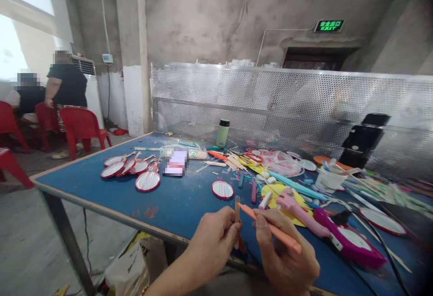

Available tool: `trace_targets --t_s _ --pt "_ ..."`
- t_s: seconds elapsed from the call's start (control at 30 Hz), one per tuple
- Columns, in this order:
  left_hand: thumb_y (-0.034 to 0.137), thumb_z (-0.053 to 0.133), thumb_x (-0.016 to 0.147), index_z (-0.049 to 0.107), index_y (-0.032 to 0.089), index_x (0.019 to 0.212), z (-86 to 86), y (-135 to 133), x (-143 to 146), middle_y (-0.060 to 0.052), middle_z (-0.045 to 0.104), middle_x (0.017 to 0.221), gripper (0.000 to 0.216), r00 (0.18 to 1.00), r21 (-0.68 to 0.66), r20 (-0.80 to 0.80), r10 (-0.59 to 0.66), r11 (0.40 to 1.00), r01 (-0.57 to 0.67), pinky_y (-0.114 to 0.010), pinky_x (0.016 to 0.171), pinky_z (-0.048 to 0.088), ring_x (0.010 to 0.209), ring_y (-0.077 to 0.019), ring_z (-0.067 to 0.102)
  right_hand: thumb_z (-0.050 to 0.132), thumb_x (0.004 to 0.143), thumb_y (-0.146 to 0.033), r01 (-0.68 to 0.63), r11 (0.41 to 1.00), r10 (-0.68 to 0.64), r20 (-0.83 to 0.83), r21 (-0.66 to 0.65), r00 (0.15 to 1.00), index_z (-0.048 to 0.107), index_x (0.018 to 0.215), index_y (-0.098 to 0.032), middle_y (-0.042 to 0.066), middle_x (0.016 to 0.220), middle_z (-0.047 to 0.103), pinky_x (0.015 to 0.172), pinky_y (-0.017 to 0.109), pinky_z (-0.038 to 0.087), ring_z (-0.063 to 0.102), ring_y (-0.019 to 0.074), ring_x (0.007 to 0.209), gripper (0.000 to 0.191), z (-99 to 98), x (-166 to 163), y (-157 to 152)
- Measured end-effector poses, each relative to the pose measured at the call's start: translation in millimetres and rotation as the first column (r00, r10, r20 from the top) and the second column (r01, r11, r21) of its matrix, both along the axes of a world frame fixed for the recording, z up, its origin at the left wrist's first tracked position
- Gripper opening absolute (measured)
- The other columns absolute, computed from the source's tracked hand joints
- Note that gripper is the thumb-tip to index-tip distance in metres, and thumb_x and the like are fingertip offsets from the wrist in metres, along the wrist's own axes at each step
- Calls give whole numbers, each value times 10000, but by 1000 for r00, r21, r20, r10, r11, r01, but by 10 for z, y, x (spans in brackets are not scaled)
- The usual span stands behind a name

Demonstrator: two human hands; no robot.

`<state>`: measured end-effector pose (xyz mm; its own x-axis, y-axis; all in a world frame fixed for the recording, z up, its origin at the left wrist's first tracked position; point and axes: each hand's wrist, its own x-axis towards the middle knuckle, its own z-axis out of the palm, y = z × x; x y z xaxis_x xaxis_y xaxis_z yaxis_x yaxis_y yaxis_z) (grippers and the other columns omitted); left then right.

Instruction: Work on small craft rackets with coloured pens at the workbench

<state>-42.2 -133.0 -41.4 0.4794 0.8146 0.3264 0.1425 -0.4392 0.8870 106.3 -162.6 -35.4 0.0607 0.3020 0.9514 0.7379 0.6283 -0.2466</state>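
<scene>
My left hand (214, 237) is closed around a flat wooden craft stick (237, 210), which stands upright near the table's front edge. In my right hand (287, 262) I grip an orange marker (274, 230) like a pen. Its tip points left and meets the stick near the top, or comes very close to it. Just beyond my hands lies a white disc with a red rim (222, 190). A pink glue gun (297, 208) rests right of them, beside a purple-cased device (352, 242) with a cable.
Several red-rimmed discs (148, 181) lie to the left near a phone (176, 162). A green bottle (222, 133) stands at the back. Craft sticks, scissors (252, 157) and a white tub (329, 178) crowd the right. Behind is a perforated metal screen (209, 93); people are far left.
</scene>
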Motion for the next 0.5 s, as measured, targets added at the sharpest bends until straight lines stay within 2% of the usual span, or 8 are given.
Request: trace_targets --t_s 0.13,0.3,0.5 --pt "299 461 951 541 204 796 -3 2 1 -16 710 689 199 1000 -11 2 -3 1000 3 -226 620 427 629 -148 635 599 888 -139 12 1000 -11 -27 8 1000 670 903 -219 -13 733 692 567 193 530 649 105 566 108 -20 10 -4" --pt "292 464 945 538 204 799 5 -2 -2 -18 704 683 186 1000 -7 9 -1 1000 1 -228 626 431 630 -152 635 590 887 -122 -18 1000 18 26 13 999 665 902 -217 -7 743 700 614 205 548 669 119 617 123 -13 0 6" --pt "292 458 951 553 201 822 13 -5 -5 -15 700 677 184 1000 -14 11 -8 1000 8 -226 623 428 629 -152 636 594 886 -125 5 1000 -5 -3 7 1000 657 898 -217 -11 768 696 622 187 532 667 110 636 112 -24 18 -3"
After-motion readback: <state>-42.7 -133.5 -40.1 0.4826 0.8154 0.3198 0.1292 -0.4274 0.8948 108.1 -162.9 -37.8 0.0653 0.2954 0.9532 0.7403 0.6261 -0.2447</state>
